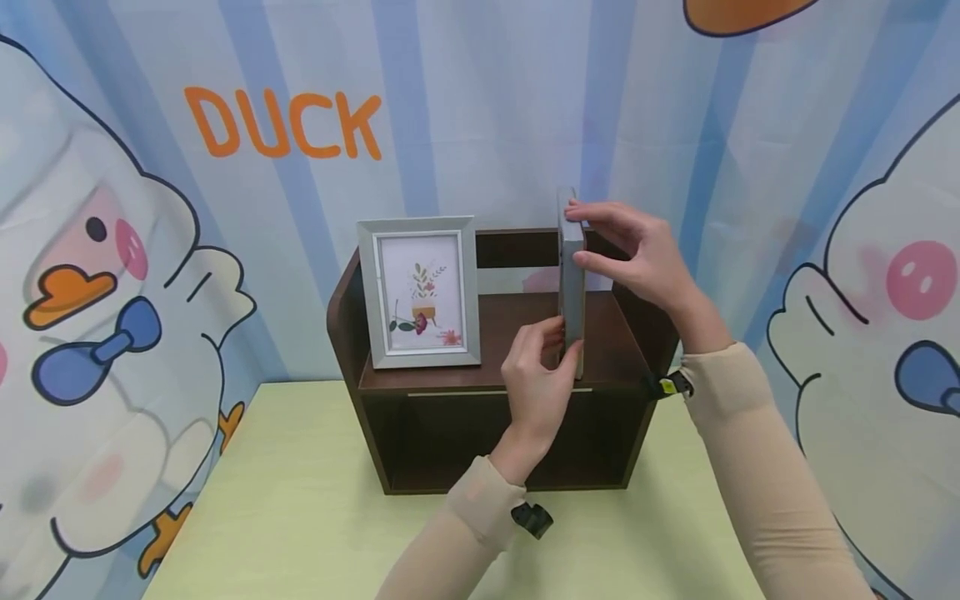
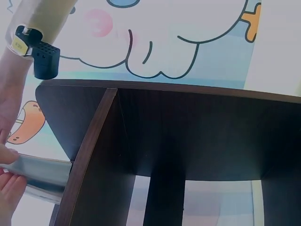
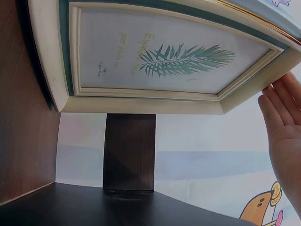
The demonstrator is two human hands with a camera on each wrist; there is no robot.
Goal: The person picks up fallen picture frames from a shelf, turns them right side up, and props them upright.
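A picture frame (image 1: 572,279) stands nearly edge-on to the head view on the right of the brown shelf's upper board. At its lower front edge, my left hand (image 1: 534,375) pinches it between thumb and fingers. Higher up, my right hand (image 1: 637,250) holds the upper edge by thumb and fingertips. Its cream and teal border surrounds a green leaf print (image 3: 183,61) in the right wrist view. A second frame (image 1: 365,292), grey with a potted-plant picture, faces forward on the left of the same board.
The dark brown shelf (image 1: 491,442) has raised side panels, a back rail and an open lower compartment. It stands on a pale yellow-green table (image 1: 300,467). Behind hangs a blue striped curtain (image 1: 502,100) printed with ducks.
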